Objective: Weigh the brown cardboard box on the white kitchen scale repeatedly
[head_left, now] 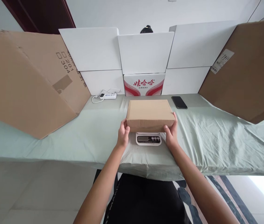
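Note:
A closed brown cardboard box (150, 114) is directly over a white kitchen scale (148, 139), hiding its weighing surface. Whether the box rests on the scale or is held just above it, I cannot tell. The scale's small display and round buttons face me. My left hand (123, 133) grips the box's left front corner, thumb on the front and fingers round the side. At the right front corner my right hand (171, 132) grips it the same way. Both hands are closed on the box.
Behind the box stand white boxes (146, 53) and a red-and-white carton (144, 85). Large cardboard panels (29, 77) flank the table left and right. A black phone (179, 102) lies at the back right, a white power strip (108, 96) with cable at the back left. Green cloth (87, 130) covers the table.

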{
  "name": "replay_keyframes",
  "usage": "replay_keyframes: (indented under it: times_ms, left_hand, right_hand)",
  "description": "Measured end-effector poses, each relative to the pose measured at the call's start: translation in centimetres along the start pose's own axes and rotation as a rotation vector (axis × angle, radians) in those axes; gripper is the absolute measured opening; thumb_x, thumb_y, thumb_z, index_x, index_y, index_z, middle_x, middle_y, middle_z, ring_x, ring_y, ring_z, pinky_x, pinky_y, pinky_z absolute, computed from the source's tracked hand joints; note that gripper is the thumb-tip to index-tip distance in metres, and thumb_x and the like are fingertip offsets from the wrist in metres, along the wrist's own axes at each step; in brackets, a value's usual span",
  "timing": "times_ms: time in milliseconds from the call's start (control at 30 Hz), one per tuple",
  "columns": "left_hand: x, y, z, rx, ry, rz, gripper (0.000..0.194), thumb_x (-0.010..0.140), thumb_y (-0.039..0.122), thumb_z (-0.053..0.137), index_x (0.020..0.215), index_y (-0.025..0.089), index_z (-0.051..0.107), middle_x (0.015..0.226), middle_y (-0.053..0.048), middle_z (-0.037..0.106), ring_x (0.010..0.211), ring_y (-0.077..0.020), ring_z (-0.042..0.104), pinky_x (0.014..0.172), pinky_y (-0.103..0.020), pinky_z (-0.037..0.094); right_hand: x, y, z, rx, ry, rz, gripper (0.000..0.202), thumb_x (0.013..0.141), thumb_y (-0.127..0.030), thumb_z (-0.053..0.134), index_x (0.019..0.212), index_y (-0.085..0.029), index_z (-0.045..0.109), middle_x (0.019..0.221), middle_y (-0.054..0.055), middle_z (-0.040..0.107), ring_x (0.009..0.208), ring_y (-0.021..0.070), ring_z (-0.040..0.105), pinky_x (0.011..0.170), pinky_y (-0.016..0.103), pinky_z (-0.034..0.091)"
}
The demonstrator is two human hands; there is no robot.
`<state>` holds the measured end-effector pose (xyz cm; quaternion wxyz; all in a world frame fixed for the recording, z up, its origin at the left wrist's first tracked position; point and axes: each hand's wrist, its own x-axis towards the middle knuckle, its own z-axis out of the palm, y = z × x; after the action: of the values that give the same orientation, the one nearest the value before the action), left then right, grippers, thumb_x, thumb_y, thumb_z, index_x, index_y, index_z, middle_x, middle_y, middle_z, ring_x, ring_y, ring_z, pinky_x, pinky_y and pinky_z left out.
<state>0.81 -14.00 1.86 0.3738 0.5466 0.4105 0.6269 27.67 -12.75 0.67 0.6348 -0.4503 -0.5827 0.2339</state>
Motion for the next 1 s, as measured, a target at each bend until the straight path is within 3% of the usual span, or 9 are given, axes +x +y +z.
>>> replay_keyframes:
  times_ms: [267, 467, 667, 800, 867, 933, 1000]
  left_hand:
    - [0.2, -0.3, 0.0, 0.009, 0.018, -0.009, 0.08, 0.092, 0.087, 0.061, 0.144, 0.026, 0.065, 0.154, -0.017, 0.072, 0.151, -0.0395, 0.064, 0.127, -0.057, 0.053]
    - [0.3, -0.8, -0.4, -0.042, 0.07, -0.013, 0.087, 0.094, 0.086, 0.06, 0.158, 0.028, 0.058, 0.175, -0.016, 0.056, 0.167, -0.0372, 0.049, 0.138, -0.053, 0.044]
    - [0.9, -0.6, -0.7, -0.017, 0.032, -0.112, 0.075, 0.097, 0.083, 0.055, 0.137, 0.023, 0.074, 0.148, -0.016, 0.077, 0.15, -0.0382, 0.066, 0.132, -0.057, 0.05]
    - [4.0, 0.4, -0.9, -0.029, -0.01, -0.067, 0.069, 0.1, 0.082, 0.053, 0.129, 0.023, 0.076, 0.142, -0.014, 0.08, 0.144, -0.0352, 0.07, 0.123, -0.05, 0.058]
    - [6.6, 0.4, -0.7, -0.026, -0.019, -0.043, 0.07, 0.099, 0.083, 0.055, 0.128, 0.022, 0.076, 0.139, -0.013, 0.081, 0.145, -0.0351, 0.07, 0.122, -0.048, 0.059]
    - [9.2, -0.6, -0.2, -0.043, -0.008, -0.047, 0.073, 0.098, 0.085, 0.055, 0.128, 0.022, 0.075, 0.138, -0.013, 0.081, 0.147, -0.036, 0.069, 0.124, -0.049, 0.058]
    - [11.2, -2.3, 0.4, -0.054, -0.011, -0.076, 0.075, 0.096, 0.088, 0.056, 0.126, 0.023, 0.076, 0.137, -0.013, 0.081, 0.151, -0.0372, 0.066, 0.127, -0.05, 0.056]
  right_hand:
    - [0.1, -0.1, -0.1, -0.018, 0.017, 0.006, 0.085, 0.096, -0.07, 0.065, 0.17, -0.038, 0.038, 0.18, 0.009, 0.042, 0.168, 0.0397, 0.04, 0.145, 0.071, 0.02]
    - [0.3, -1.0, -0.4, -0.071, 0.068, -0.037, 0.082, 0.098, -0.071, 0.06, 0.171, -0.037, 0.04, 0.179, 0.01, 0.043, 0.172, 0.0425, 0.032, 0.143, 0.074, 0.023]
    - [0.7, -1.9, -0.8, -0.109, 0.015, -0.025, 0.082, 0.101, -0.071, 0.058, 0.172, -0.035, 0.04, 0.179, 0.012, 0.044, 0.17, 0.0446, 0.037, 0.141, 0.075, 0.028]
    - [3.5, -3.3, -0.6, -0.097, 0.002, -0.077, 0.078, 0.101, -0.071, 0.058, 0.168, -0.034, 0.044, 0.179, 0.01, 0.044, 0.172, 0.0444, 0.033, 0.142, 0.073, 0.027]
    - [6.0, -3.1, 0.1, -0.067, -0.03, -0.103, 0.076, 0.102, -0.072, 0.057, 0.168, -0.036, 0.043, 0.179, 0.008, 0.044, 0.171, 0.0426, 0.035, 0.141, 0.069, 0.033]
    - [8.7, -1.6, 1.3, -0.013, -0.079, -0.098, 0.079, 0.1, -0.076, 0.054, 0.169, -0.04, 0.038, 0.174, 0.008, 0.049, 0.165, 0.0415, 0.045, 0.137, 0.067, 0.04]
    - [10.7, 0.8, 2.5, -0.025, -0.102, -0.092, 0.083, 0.099, -0.077, 0.054, 0.169, -0.037, 0.036, 0.171, 0.01, 0.051, 0.165, 0.0411, 0.044, 0.139, 0.067, 0.037]
